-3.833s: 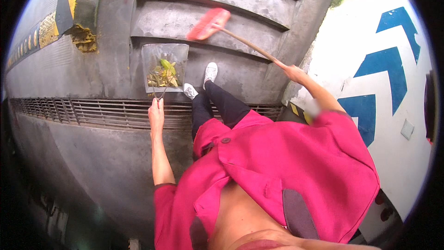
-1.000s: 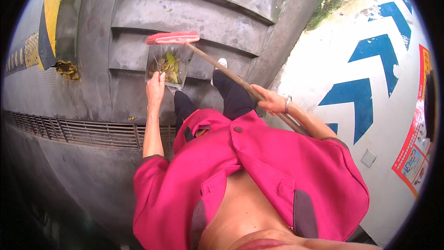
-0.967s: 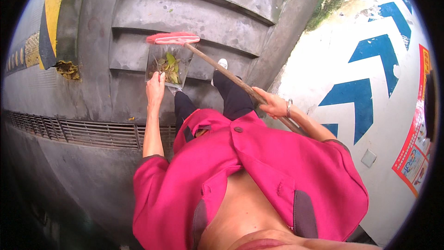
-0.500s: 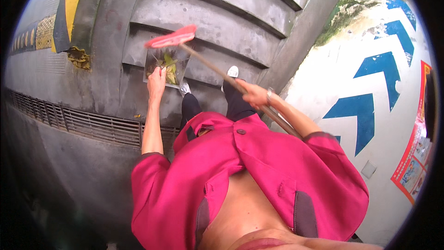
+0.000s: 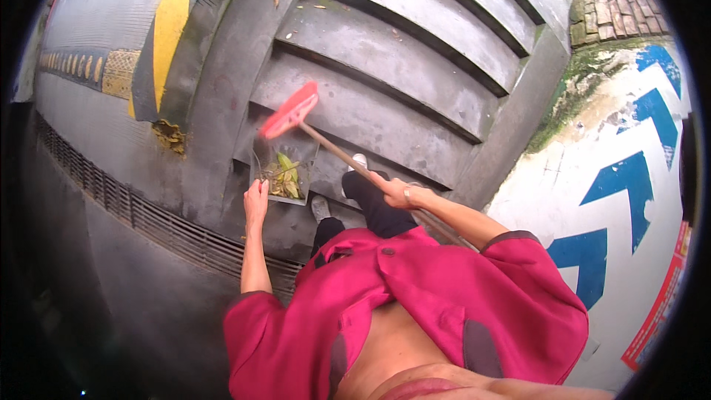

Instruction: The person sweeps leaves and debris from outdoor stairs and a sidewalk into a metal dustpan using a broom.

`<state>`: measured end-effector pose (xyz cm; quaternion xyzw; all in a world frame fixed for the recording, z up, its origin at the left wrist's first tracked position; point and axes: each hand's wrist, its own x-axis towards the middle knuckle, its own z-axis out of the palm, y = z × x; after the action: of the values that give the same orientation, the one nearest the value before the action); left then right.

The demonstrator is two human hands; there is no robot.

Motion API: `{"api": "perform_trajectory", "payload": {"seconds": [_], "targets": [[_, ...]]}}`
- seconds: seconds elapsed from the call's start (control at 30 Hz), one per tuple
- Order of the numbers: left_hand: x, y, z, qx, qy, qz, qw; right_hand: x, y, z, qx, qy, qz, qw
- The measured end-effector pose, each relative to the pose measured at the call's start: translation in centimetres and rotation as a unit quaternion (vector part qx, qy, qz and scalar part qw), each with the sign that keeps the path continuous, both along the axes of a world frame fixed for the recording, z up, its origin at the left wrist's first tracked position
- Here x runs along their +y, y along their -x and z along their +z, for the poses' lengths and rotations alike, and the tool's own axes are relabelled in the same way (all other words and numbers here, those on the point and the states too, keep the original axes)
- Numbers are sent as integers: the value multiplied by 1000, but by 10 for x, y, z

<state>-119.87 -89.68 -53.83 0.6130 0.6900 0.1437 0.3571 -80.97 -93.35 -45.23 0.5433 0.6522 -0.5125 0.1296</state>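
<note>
Broom (image 5: 292,112), one, one dustpan (image 5: 309,164), two hands (image 5: 255,204)

One broom (image 5: 290,112), one dustpan (image 5: 310,170) (leaves (image 5: 287,176) inside too jumbled to count), two hands (image 5: 256,200), two shoes (image 5: 321,208)

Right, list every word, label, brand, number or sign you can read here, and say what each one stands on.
Blue arrows on the white wall: painted signs, no words.
Red poster at the right edge: any print is too small and blurred to read.
Broom, dustpan and pink shirt: no lettering can be made out.
</note>
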Motion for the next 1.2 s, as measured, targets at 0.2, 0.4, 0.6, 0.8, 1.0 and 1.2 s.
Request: {"api": "perform_trajectory", "payload": {"seconds": [0.2, 0.4, 0.6, 0.8, 1.0, 1.2], "targets": [[18, 19, 48, -53, 30, 71, 996, 46, -52, 98, 34, 56, 84, 994], [42, 18, 85, -33, -81, 79, 993, 226, -53, 101, -37, -91, 108, 989], [64, 30, 95, -140, 50, 212, 966, 422, -25, 39, -87, -212, 87, 970], [133, 51, 100, -70, 63, 186, 978, 420, -92, 113, -150, -6, -108, 983], [191, 39, 137, -142, 116, 268, 946, 379, -161, 224, -207, -13, 52, 977], [248, 12, 173, -159, 99, 286, 940, 549, -142, 186, -174, -172, 107, 964]]}}
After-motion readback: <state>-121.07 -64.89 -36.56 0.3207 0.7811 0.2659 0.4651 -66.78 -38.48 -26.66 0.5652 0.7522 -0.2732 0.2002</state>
